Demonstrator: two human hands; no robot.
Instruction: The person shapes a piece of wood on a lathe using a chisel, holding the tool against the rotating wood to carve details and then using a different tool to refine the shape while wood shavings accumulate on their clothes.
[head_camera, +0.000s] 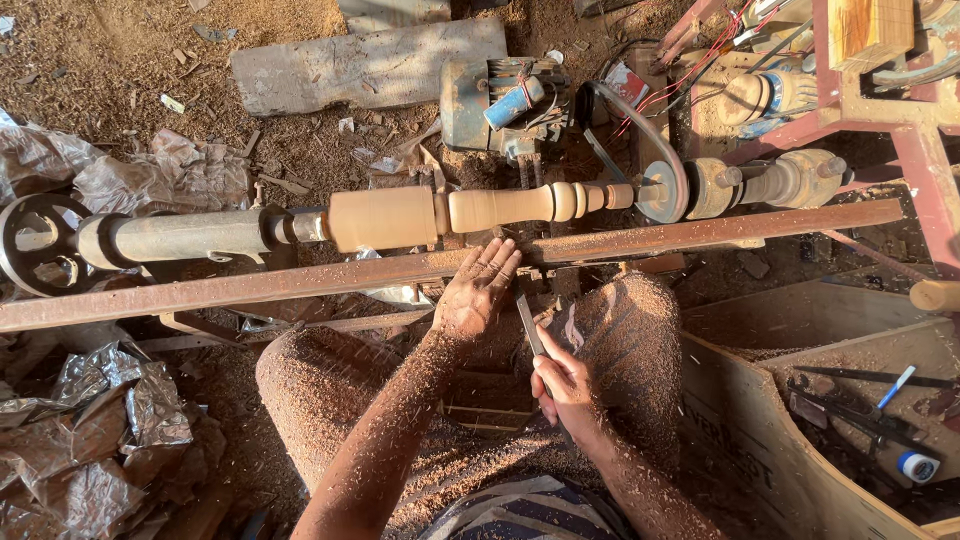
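Chisel, flat grey steel blade (527, 322), sits just below the long rusty iron tool-rest bar (640, 238), tip pointing up toward it. Right hand (566, 388) closed round the chisel's handle end, blade sticking out above the fist. Left hand (478, 288) laid flat, fingers spread and open, fingertips on the bar just under the pale turned wooden spindle (480, 210). Spindle mounted horiz. between grey metal lathe shaft (190, 234) at left and belt pulley (662, 190) at right. Both forearms and knees coated w/ sawdust. Blue motor (500, 105) beyond spindle on sawdust floor. Wooden box w/ tools (860, 400) at right. Crumpled plastic sheeting (90, 440) at left.
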